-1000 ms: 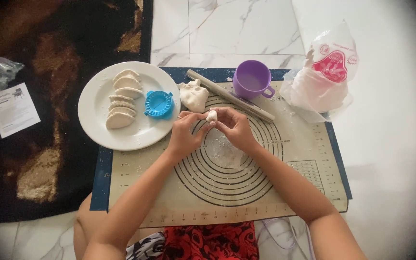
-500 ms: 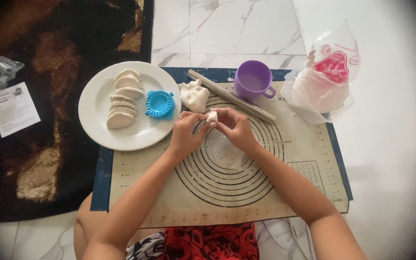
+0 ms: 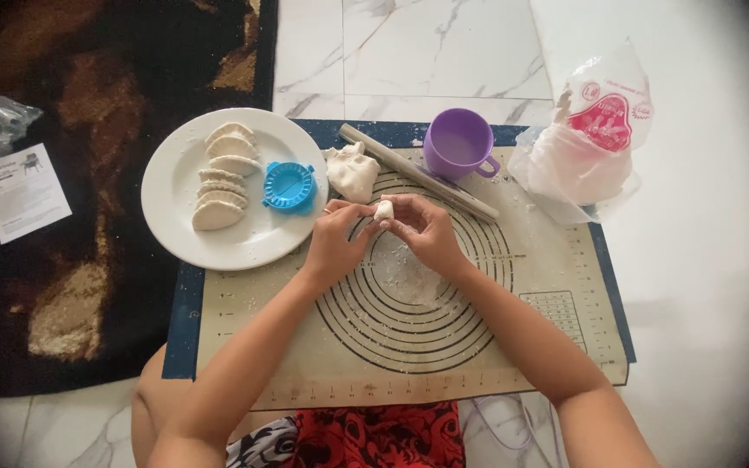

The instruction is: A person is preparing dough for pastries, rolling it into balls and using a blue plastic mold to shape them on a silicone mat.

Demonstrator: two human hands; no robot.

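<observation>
Dough ball [image 3: 384, 210] pinched between left hand [image 3: 337, 236] and right hand [image 3: 427, 230] fingertips.

A small white dough ball [image 3: 383, 210], smooth and roundish, sits pinched between the fingertips of both hands, held just above the floured middle of the ringed mat [image 3: 409, 347]

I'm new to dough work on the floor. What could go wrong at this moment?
The small dough piece, pinched between the left hand and right hand, might slip onto the floured mat. The rolling pin lies against the purple cup and could nudge it. The big dough lump sits uncovered and may dry.
</observation>
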